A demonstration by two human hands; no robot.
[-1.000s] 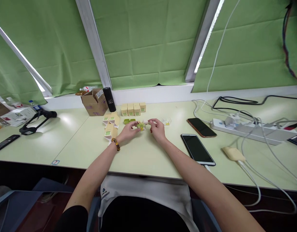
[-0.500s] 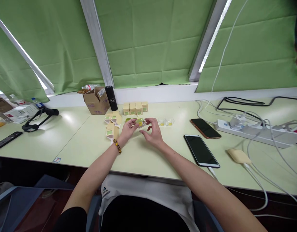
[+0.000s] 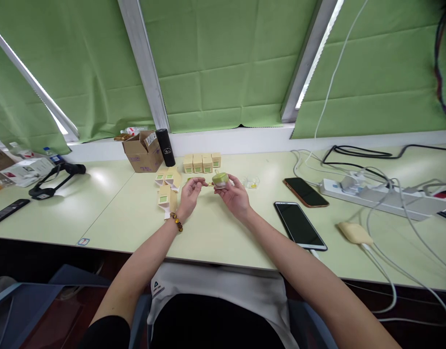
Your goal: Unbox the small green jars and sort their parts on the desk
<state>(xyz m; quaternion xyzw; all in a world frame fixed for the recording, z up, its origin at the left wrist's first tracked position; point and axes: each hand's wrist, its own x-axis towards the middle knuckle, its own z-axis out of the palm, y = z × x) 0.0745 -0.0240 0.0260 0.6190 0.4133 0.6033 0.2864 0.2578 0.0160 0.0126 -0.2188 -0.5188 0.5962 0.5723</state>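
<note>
My right hand [image 3: 235,195] is raised a little above the pale green table [image 3: 223,231], palm up, fingers closed round a small round jar with a green lid [image 3: 220,180]. My left hand [image 3: 190,193], with a bead bracelet at the wrist, is just left of the jar, thumb and fingers pinched together on something too small to make out. Several small cream boxes with green labels [image 3: 201,163] stand in a row behind the hands. More such boxes [image 3: 167,186] lie open to the left. Small clear pieces with yellow inside [image 3: 252,182] lie to the right.
A cardboard box [image 3: 143,152] and a black cylinder [image 3: 165,147] stand at the back left. Two phones [image 3: 299,224] [image 3: 303,192] lie to the right, near a power strip [image 3: 371,198] with many cables. A black strap device [image 3: 52,178] and a remote [image 3: 7,212] lie far left.
The right hand has taken the green-lidded jar from beside the left hand and lifted it, turning palm up. The left hand has drawn back slightly into a pinch.
</note>
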